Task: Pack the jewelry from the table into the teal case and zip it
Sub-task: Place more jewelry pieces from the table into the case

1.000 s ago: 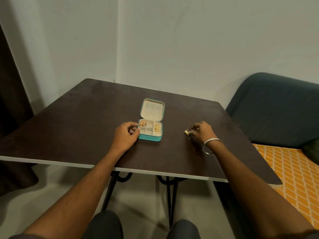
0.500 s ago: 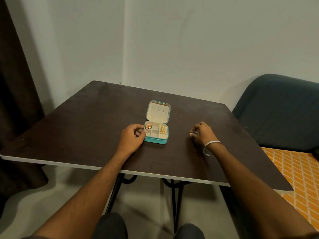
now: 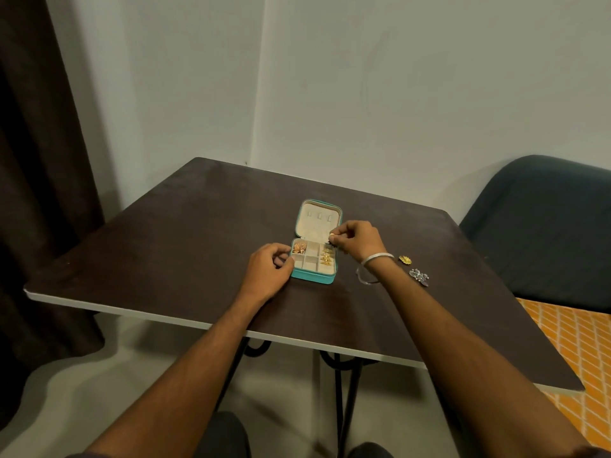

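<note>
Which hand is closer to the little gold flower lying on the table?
The right hand. It is over the teal case, with its wrist just left of the gold flower. The left hand rests against the case's far left side.

Landmark: I am taking the teal case [image 3: 313, 276] as my fixed spot on the table [image 3: 172, 233].
Left of the case: my left hand [image 3: 269, 271] is pressing against its left wall, blocking that side.
Above the case: my right hand [image 3: 355, 238] is hovering over the right column, pinching something small.
Behind the case: the raised lid [image 3: 318, 218] is closing off the far approach.
Right of the case: a gold piece [image 3: 405, 259] and a silver piece [image 3: 419, 277] are lying well apart from it.
</note>
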